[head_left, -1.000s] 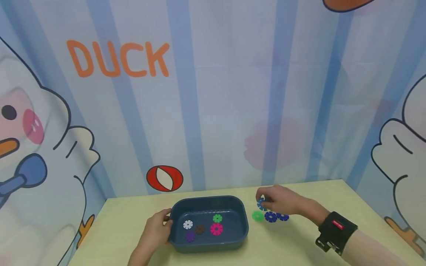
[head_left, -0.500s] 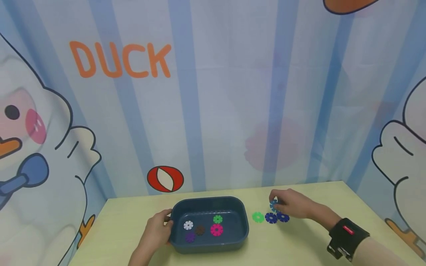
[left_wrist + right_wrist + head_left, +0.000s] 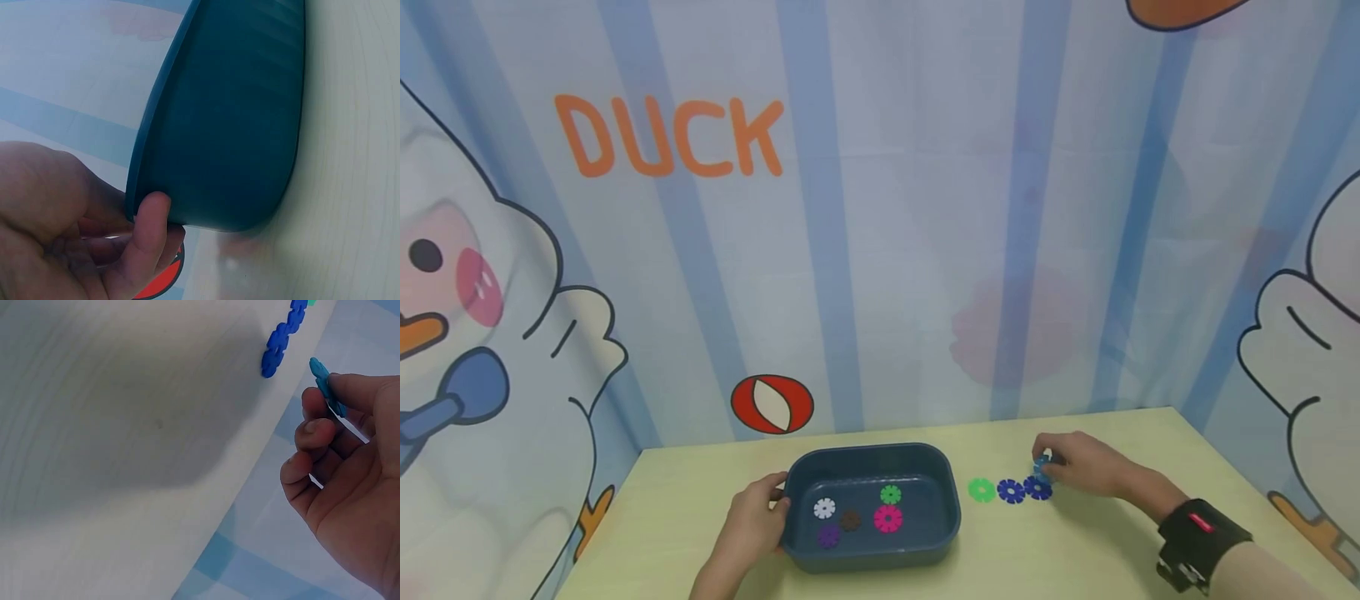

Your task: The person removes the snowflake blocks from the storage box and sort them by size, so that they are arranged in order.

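Note:
My left hand (image 3: pixel 754 521) grips the left end of a dark blue plastic tray (image 3: pixel 872 561); in the left wrist view its thumb and fingers pinch the tray's rim at a corner. Between the thumb and fingertips of my right hand (image 3: pixel 1088 463) is a light blue notched snowflake disc (image 3: pixel 319 374), held tilted. It overlaps the right one of two dark blue discs (image 3: pixel 1011 492) in the head view. Those two lie side by side on the table, with a light green disc (image 3: pixel 981 490) to their left.
Inside the tray lie white (image 3: pixel 824 508), brown (image 3: pixel 850 520), purple (image 3: pixel 829 536), green (image 3: pixel 891 494) and pink (image 3: pixel 887 518) discs. The pale table (image 3: pixel 1000 558) ends at a printed curtain (image 3: pixel 917 250) behind. A black wrist strap (image 3: pixel 1202 537) is on the right wrist.
My right hand has moved rightward with the light blue disc, from above the green disc to over the right dark blue one. The left hand and tray have stayed put.

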A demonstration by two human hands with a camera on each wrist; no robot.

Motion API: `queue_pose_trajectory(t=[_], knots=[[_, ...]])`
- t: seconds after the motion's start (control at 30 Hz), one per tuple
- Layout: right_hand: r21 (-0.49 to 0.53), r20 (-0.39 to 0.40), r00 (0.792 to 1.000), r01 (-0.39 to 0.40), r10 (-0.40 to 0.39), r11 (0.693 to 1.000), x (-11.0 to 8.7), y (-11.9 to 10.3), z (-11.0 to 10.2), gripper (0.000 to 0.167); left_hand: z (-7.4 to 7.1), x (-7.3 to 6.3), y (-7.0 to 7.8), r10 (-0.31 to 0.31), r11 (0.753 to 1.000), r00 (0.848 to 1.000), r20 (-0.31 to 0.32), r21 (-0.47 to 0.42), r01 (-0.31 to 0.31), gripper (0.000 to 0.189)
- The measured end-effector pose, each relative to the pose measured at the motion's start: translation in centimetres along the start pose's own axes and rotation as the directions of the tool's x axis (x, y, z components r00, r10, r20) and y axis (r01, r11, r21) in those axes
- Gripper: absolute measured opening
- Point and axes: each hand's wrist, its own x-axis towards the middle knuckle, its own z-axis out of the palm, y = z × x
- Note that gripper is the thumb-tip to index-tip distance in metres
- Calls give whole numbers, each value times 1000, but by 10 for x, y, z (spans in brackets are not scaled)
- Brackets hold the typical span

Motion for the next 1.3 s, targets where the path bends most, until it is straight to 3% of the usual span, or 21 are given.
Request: queue_pose_trajectory(t=[0.3, 0.9, 1.3], knots=[[61, 8, 999, -41, 40, 997, -10, 20, 4, 15, 0, 0, 1, -5, 1000, 1000, 6, -5, 5, 45], [100, 37, 996, -89, 86, 991, -19, 24, 4, 12, 1, 0, 1, 9, 1000, 1000, -10, -6, -9, 45], [-59, 17, 992, -127, 128, 990, -18, 25, 10, 11, 2, -1, 1, 11, 1000, 1000, -9, 14, -11, 45]])
